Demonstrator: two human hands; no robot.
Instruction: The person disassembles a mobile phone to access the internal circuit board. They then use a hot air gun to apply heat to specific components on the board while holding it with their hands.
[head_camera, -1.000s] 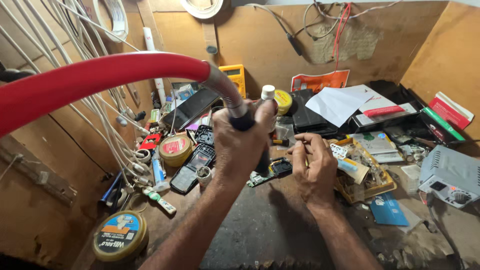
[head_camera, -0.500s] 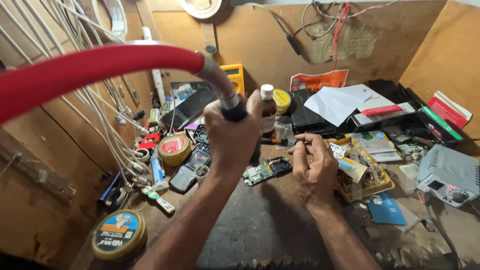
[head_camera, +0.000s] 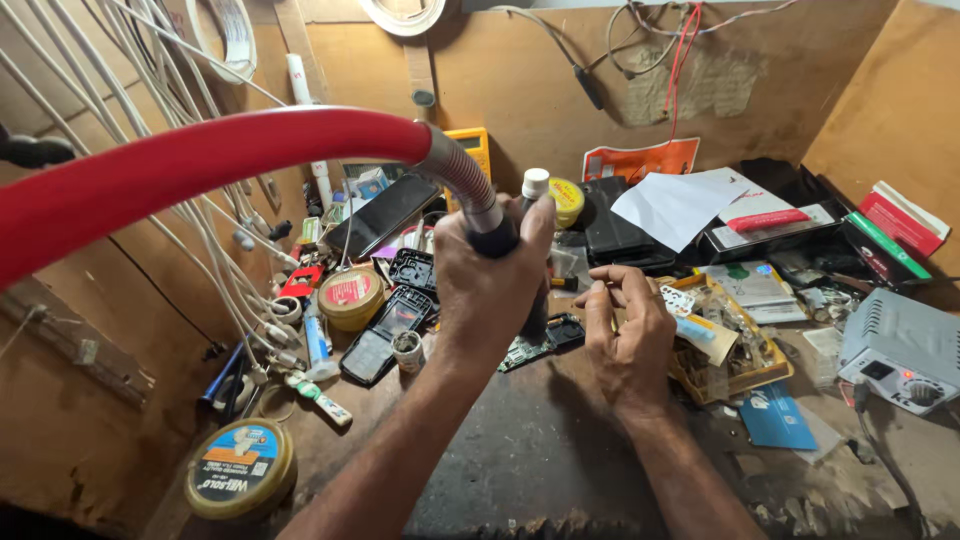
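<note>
My left hand (head_camera: 488, 290) is closed around the black handle (head_camera: 494, 240) of a tool fed by a thick red hose (head_camera: 200, 170) with a grey flexible metal end. The handle points down at a small green circuit board (head_camera: 556, 335) on the dark bench. My right hand (head_camera: 626, 335) rests just right of the board, fingers pinched on what looks like a thin metal tool, its tip near the handle. The hand hides the nozzle end. A white-capped bottle (head_camera: 537, 184) stands right behind my left hand.
Black phone frames (head_camera: 385, 330) and two round tins (head_camera: 350, 295) (head_camera: 240, 468) lie to the left. White cables (head_camera: 200, 230) hang along the left wall. A wooden tray of parts (head_camera: 730, 360), a blue card (head_camera: 780, 415) and a grey station box (head_camera: 900, 345) sit on the right.
My left hand with the handle drifted slightly left, then back right over the board. My right hand has stayed in place.
</note>
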